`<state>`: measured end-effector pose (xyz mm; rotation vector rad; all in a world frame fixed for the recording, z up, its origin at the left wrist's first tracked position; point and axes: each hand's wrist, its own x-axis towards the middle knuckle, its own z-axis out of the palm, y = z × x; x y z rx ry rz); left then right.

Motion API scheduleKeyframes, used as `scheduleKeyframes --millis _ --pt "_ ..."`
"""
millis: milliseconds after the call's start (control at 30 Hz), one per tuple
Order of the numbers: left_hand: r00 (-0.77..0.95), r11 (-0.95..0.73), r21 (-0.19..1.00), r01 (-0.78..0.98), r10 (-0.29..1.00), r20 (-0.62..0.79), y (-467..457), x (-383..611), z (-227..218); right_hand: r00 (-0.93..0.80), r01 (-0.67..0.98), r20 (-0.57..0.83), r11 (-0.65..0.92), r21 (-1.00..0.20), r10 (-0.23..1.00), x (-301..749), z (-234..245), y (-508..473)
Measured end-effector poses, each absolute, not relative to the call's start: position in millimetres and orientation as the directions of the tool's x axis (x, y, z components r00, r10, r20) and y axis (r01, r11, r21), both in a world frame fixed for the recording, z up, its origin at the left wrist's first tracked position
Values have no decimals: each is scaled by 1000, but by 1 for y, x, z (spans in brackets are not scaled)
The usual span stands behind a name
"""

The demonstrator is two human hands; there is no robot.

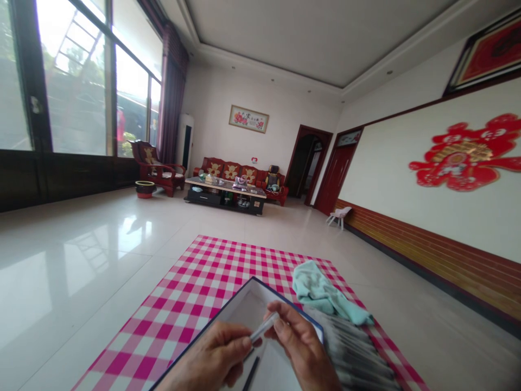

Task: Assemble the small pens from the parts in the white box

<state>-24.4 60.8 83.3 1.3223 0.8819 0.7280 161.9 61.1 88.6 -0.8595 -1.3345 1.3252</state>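
Observation:
Above a white box with a dark blue rim (253, 279), my two hands come together on a slim, whitish translucent pen (264, 327). My left hand (220, 350) pinches its lower end between thumb and fingers. The upper end sits between the thumb and fingers of my right hand (299, 345). Inside the box lies a dark, thin pen-like stick (251, 373), partly hidden by my left hand. Right of the box is a blurred bundle of slim dark and clear pen-like pieces (358, 353), close to my right hand. A crumpled mint-green cloth (321, 288) lies just beyond the bundle.
Everything stands on a pink-and-white checked tablecloth (183, 293). Across the tiled floor are a low coffee table (226, 187), a wooden sofa (228, 168), an armchair (158, 168) and a plant pot (145, 189). A small stool (338, 216) stands by the right wall.

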Motion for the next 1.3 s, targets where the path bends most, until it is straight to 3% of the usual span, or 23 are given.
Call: scheduleKeyframes --millis 200,367,533,700,833,967,1300 --pt "601 202 972 -118 794 -92 56 -29 83 -298 -149 235 198 -969 925 168 101 55" --pt "640 182 972 -147 767 -47 56 -29 82 -243 -214 263 213 -953 934 166 93 59" --pt "582 172 978 -118 810 -72 55 -23 86 -188 -97 283 269 -958 940 163 90 61" --pt "500 -161 984 83 861 99 59 -16 85 -100 -109 240 230 -967 965 161 83 64" --pt "390 -398 834 382 888 245 57 -11 84 -76 -172 169 154 -973 983 162 76 68" --pt "321 -427 714 555 902 289 52 -5 81 -36 -243 164 151 -958 986 162 72 70" --pt "333 -491 530 691 867 370 50 0 80 -27 -351 138 120 -929 990 161 71 71"
